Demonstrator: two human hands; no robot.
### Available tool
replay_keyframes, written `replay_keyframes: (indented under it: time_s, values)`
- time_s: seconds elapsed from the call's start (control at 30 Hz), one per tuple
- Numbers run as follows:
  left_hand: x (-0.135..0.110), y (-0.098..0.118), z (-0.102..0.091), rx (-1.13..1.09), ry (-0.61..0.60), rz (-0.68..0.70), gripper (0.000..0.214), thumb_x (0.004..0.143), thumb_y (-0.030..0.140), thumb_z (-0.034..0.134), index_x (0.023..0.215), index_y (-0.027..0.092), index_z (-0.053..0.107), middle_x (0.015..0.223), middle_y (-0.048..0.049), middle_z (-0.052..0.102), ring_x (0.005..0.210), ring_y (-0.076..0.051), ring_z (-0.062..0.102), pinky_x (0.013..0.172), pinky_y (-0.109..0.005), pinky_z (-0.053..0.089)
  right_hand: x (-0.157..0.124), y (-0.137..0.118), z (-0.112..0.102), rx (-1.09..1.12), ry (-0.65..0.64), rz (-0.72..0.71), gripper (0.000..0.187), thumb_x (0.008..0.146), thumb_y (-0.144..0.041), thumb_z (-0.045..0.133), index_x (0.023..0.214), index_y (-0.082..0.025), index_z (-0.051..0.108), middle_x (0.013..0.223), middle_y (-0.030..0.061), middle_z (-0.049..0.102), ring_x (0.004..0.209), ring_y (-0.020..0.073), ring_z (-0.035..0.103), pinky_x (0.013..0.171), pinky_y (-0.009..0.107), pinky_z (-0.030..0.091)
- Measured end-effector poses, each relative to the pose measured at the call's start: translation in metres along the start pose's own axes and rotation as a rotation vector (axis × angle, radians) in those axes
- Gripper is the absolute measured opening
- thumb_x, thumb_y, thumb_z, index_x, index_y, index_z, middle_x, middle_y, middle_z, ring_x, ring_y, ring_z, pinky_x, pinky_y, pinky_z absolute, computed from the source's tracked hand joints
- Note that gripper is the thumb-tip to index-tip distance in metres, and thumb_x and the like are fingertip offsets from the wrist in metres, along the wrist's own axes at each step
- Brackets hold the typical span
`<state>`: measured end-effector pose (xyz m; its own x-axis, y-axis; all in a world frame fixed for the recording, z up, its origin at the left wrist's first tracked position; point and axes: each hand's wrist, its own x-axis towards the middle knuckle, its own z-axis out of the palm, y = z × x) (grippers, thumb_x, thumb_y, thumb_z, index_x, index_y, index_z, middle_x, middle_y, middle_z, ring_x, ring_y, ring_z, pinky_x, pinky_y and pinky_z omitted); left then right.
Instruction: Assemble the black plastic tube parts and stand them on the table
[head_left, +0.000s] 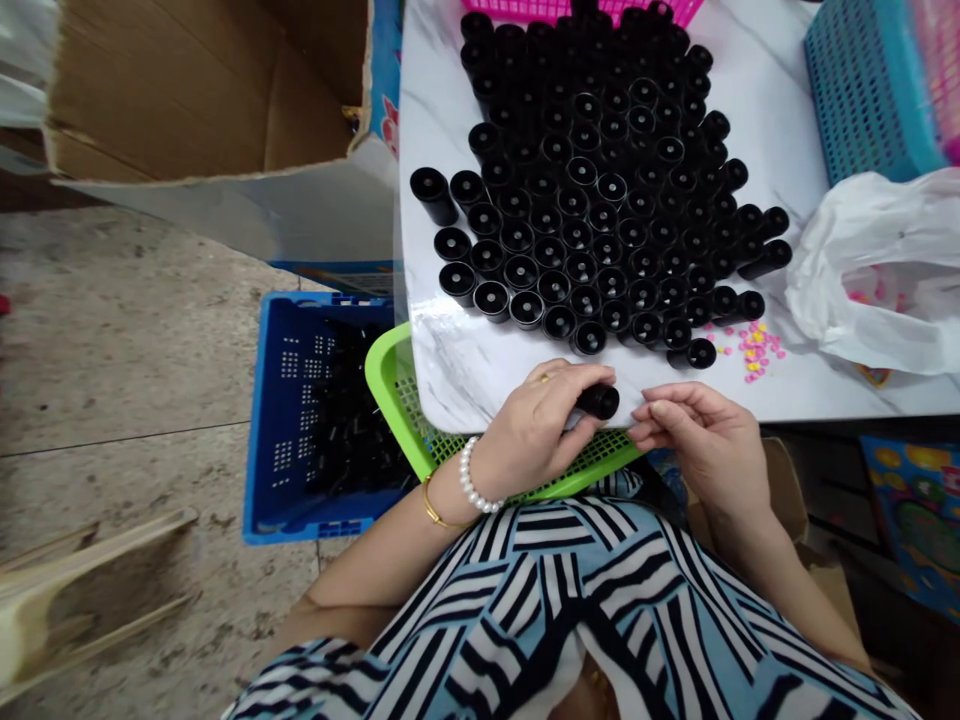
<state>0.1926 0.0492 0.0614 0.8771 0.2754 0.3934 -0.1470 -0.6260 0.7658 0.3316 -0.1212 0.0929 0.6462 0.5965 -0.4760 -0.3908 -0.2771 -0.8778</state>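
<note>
My left hand [541, 425] grips a small black plastic cylinder [598, 401] on its side, at the near edge of the white marble-look table [465, 370]. My right hand [694, 435] sits just right of the cylinder, fingertips pinched together near its end; whether it holds anything small I cannot tell. Several upright black cylinders [600, 190] stand packed together on the table beyond my hands. A scatter of tiny pink and yellow beads [754, 350] lies to the right of them.
A green mesh tray [390, 385] rests on my lap under the table edge. A blue crate [300, 420] with black parts stands on the floor at left, a cardboard box [210, 90] behind it. A white plastic bag [877, 270], a blue basket [870, 90] and a pink basket [577, 8] sit on the table.
</note>
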Motion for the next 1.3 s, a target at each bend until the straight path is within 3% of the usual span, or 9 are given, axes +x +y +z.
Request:
replay_keyframes:
  time_s: [0.1, 0.27, 0.57, 0.8, 1.07, 1.3]
  values:
    - [0.001, -0.001, 0.000, 0.073, -0.029, -0.009, 0.039, 0.093, 0.013, 0.057, 0.132, 0.015, 0.056, 0.125, -0.0126, 0.066, 0.123, -0.025, 0.059, 0.109, -0.047, 0.046, 0.001, -0.001, -0.003, -0.019, -0.026, 0.011, 0.021, 0.086, -0.032, 0.080, 0.102, -0.019, 0.076, 0.090, 0.0051, 0.079, 0.070, 0.0139, 0.076, 0.069, 0.024, 0.066]
    - [0.000, 0.000, -0.001, 0.057, 0.007, -0.033, 0.031, 0.096, 0.020, 0.060, 0.126, 0.016, 0.061, 0.113, -0.0107, 0.065, 0.106, -0.021, 0.060, 0.094, -0.037, 0.054, 0.001, -0.007, 0.000, -0.036, -0.049, 0.035, 0.025, 0.082, -0.027, 0.083, 0.105, -0.022, 0.077, 0.089, 0.0041, 0.080, 0.071, 0.0139, 0.076, 0.069, 0.022, 0.066]
    - [0.000, -0.001, -0.001, 0.033, -0.039, -0.045, 0.031, 0.093, 0.013, 0.061, 0.124, 0.016, 0.060, 0.119, -0.0077, 0.068, 0.111, -0.020, 0.062, 0.099, -0.035, 0.052, 0.002, -0.006, -0.001, -0.062, -0.114, -0.083, 0.018, 0.079, -0.018, 0.084, 0.095, -0.022, 0.076, 0.085, 0.0010, 0.076, 0.064, 0.0119, 0.072, 0.061, 0.022, 0.063]
    - [0.000, -0.001, -0.002, 0.066, -0.016, -0.035, 0.024, 0.097, 0.021, 0.060, 0.120, 0.015, 0.062, 0.114, -0.0071, 0.070, 0.105, -0.020, 0.064, 0.093, -0.035, 0.052, 0.002, -0.013, 0.009, -0.326, -0.007, -0.212, 0.019, 0.076, -0.019, 0.087, 0.089, -0.022, 0.075, 0.081, -0.0016, 0.071, 0.053, 0.0063, 0.059, 0.049, 0.018, 0.050]
    - [0.000, -0.002, -0.001, 0.111, 0.006, -0.004, 0.023, 0.101, 0.024, 0.054, 0.118, 0.013, 0.064, 0.112, -0.0084, 0.071, 0.104, -0.021, 0.064, 0.091, -0.036, 0.052, 0.001, -0.029, 0.033, -0.545, -0.078, -0.260, 0.011, 0.078, -0.020, 0.084, 0.084, -0.022, 0.076, 0.086, 0.0010, 0.065, 0.081, 0.0134, 0.062, 0.065, 0.023, 0.049]
    - [0.000, -0.002, 0.000, 0.127, 0.031, 0.007, 0.027, 0.105, 0.030, 0.047, 0.115, 0.012, 0.066, 0.108, -0.0094, 0.071, 0.100, -0.021, 0.064, 0.088, -0.037, 0.053, -0.002, -0.028, 0.037, -0.502, -0.026, -0.155, 0.012, 0.080, -0.021, 0.083, 0.087, -0.023, 0.073, 0.078, -0.0034, 0.060, 0.055, 0.0072, 0.055, 0.052, 0.022, 0.044]
